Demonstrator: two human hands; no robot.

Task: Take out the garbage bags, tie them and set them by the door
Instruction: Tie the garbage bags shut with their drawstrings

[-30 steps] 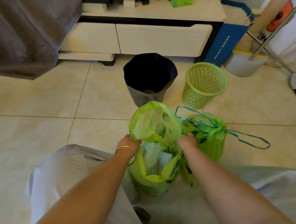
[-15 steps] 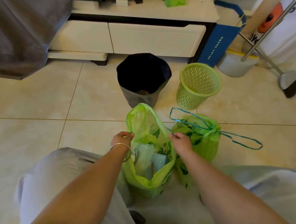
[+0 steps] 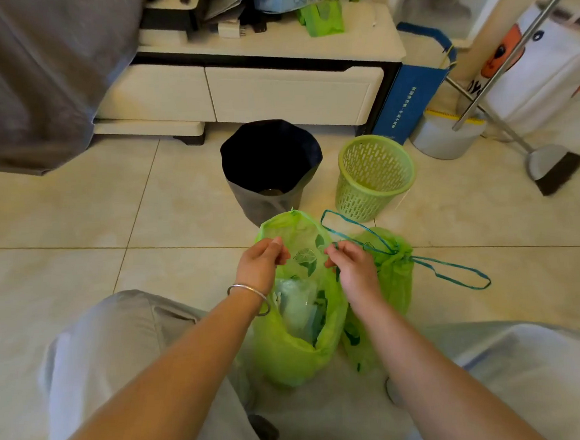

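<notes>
Head view: open green bag [image 3: 291, 350] between both hands, left hand [image 3: 262, 261] and right hand [image 3: 352, 265] pinching its rim.

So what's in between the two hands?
In the head view, the open mouth of the green bag lies between the left hand and the right hand, each pinching the rim on its own side.

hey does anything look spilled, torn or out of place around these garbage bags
Nothing spilled or torn shows. The open green bag still gapes, with both hands pinching its rim: left hand, right hand. The cinched bag beside it trails its blue drawstring loose across the floor tiles.
</notes>
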